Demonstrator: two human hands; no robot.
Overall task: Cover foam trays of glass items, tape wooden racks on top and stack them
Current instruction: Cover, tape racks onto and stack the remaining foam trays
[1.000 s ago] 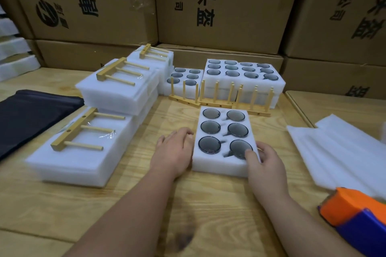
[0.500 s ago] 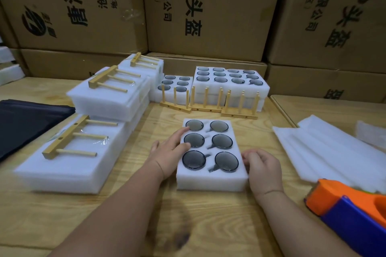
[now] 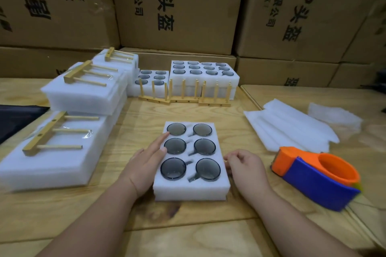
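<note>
Nearest, on the wooden table [image 3: 188,236]: foam tray [image 3: 191,191] with six smoky glass cups [image 3: 173,168] sunk in two rows of three, uncovered. Sits closer to the viewer than a second ago, and more square to the table edge.

Left hand [image 3: 144,165] laid flat against the tray's left side, fingers straight and relaxed, grasping nothing; fingertips reaching over the tray's top edge beside the far-left and middle-left cups. Half a second ago placed much the same; a second ago resting lower, on the table beside the tray.

Right hand [image 3: 246,166] at the tray's right side, fingers loosely curled, touching the foam wall but not closing around it. Earlier, thumb over the tray's near-right corner; now drawn back off the top.

Right of the tray: orange and blue tape dispenser [image 3: 315,179], more fully in view than before. Beyond it, loose foam sheets [image 3: 290,127].

Left of the tray: covered foam stacks [image 3: 52,165] with wooden racks [image 3: 48,133] lying taped on top; a dark cloth [image 3: 16,119] at the far left edge.

Behind the tray: three upright wooden racks [image 3: 183,94] standing in a row, then open trays of cups [image 3: 204,71], then cardboard boxes [image 3: 177,6] as a wall.
</note>
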